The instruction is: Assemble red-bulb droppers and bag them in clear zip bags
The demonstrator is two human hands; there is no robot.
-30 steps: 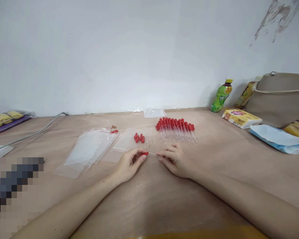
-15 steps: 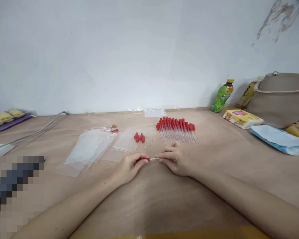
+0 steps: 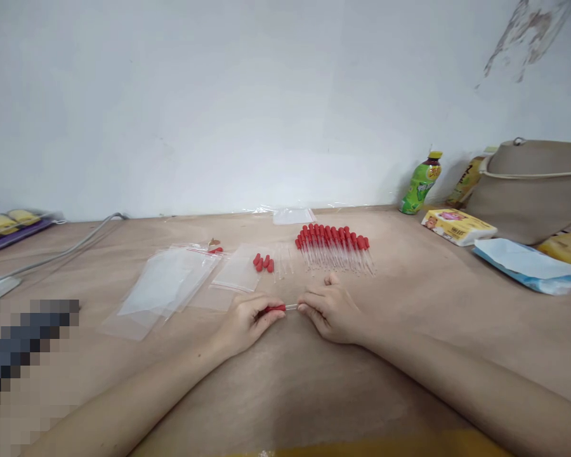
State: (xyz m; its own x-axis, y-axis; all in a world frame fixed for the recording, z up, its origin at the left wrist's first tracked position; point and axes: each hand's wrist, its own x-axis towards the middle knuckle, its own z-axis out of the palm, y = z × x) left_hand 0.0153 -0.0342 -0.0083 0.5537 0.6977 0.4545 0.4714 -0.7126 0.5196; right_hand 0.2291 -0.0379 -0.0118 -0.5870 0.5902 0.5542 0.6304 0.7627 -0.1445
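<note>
My left hand (image 3: 247,320) pinches a red rubber bulb (image 3: 278,308) between thumb and fingers. A clear thin tube (image 3: 292,307) runs from the bulb's right end into the fingers of my right hand (image 3: 330,311), which are closed on it. Beyond my right hand lies a cluster of droppers with red bulbs (image 3: 333,236) and clear stems. Several loose red bulbs (image 3: 263,263) lie beyond my left hand, with a few clear tubes (image 3: 282,259) just right of them.
Clear zip bags (image 3: 157,285) lie at the left, a small one (image 3: 292,216) by the wall. A cable (image 3: 76,244) crosses the far left. At the right are a green bottle (image 3: 421,185), a tissue pack (image 3: 457,226), a blue-white packet (image 3: 528,263) and a beige bag (image 3: 533,190).
The fingers of my right hand have closed more tightly round the tube. The whole view has shifted slightly, so the objects sit a little further left.
</note>
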